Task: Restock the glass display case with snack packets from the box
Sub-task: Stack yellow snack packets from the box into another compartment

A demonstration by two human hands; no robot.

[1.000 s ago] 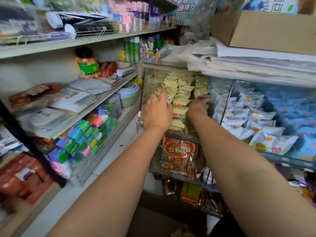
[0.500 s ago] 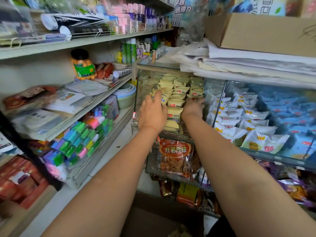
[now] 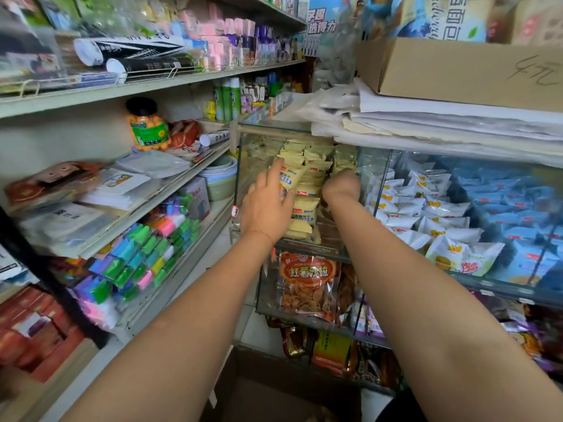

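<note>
Two hands settle yellow snack packets inside the glass display case.

The yellow snack packets lie stacked in the glass display case's left compartment. The left hand, fingers straight, presses the stack's 9 o'clock side, likely squaring it. The right hand is at 3 o'clock, its grip hidden. Since a second ago, the left hand has edged rightward onto the stack.

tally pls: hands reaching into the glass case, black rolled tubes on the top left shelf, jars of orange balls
hands: 2 (left hand, right hand)
black rolled tubes: 2 ()
jar of orange balls: 1
total: 5
</note>
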